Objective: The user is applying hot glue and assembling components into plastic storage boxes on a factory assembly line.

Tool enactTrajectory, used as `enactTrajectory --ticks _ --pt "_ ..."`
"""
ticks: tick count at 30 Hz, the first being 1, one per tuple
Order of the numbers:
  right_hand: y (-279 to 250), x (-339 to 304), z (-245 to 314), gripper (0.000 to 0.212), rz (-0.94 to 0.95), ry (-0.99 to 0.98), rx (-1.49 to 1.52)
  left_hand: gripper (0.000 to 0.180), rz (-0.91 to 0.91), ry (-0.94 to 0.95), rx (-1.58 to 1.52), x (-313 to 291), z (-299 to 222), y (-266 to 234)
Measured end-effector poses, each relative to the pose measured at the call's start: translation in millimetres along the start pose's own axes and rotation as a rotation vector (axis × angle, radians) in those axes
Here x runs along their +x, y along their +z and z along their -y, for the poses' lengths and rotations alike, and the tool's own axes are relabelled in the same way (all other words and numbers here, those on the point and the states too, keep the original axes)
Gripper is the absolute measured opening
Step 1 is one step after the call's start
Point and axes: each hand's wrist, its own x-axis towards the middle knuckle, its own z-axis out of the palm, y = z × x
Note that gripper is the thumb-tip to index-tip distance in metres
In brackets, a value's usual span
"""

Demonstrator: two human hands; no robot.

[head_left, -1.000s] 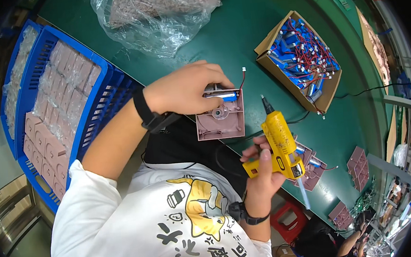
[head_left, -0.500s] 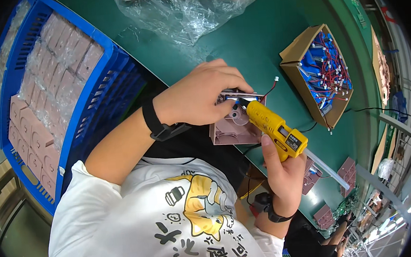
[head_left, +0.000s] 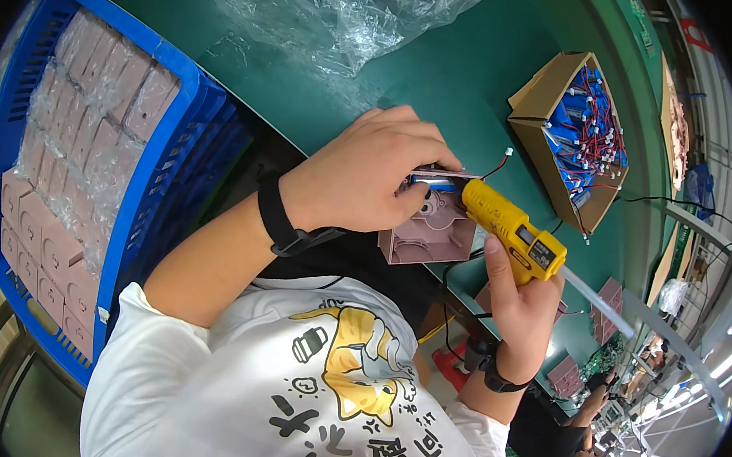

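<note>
My left hand (head_left: 370,172) is closed on a pink plastic housing (head_left: 423,248) at the table's near edge. Its thumb and fingers press at a blue battery pack (head_left: 438,183) along the housing's far wall. A red-black lead with a white plug (head_left: 508,153) sticks out to the right of the battery. In my right hand (head_left: 523,315) is a yellow hot glue gun (head_left: 507,222), its nozzle pointing into the housing near the battery's right end. A translucent glue stick (head_left: 597,300) juts from its rear. My left fingers partly hide the battery.
A cardboard box (head_left: 551,119) of blue batteries with red-black leads stands at the right. Clear plastic wrapping (head_left: 350,23) lies at the far side of the green table (head_left: 287,97). Left, a blue crate (head_left: 175,149) holds pink housings. More pink parts (head_left: 607,311) and another person (head_left: 549,429) are lower right.
The glue gun has shifted right; its nozzle has moved from the battery's middle toward its right end. My left hand keeps hold of the housing. The whole view has shifted slightly.
</note>
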Motion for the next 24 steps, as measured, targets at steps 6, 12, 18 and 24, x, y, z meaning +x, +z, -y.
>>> enactTrajectory --ticks 6,12,18,24 --pt "5 2 14 0.019 0.037 -0.154 -0.213 0.047 0.006 0.009 -0.006 0 2 1" --pt "1 1 18 0.023 0.105 -0.135 -0.329 0.047 0.001 0.022 -0.033 1 3 1" --pt "-2 -6 14 0.021 0.009 -0.116 -0.393 0.047 -0.004 0.032 0.001 0 6 2" --pt "9 -6 17 0.017 -0.030 -0.380 -0.344 0.046 -0.004 0.001 -0.003 3 0 4"
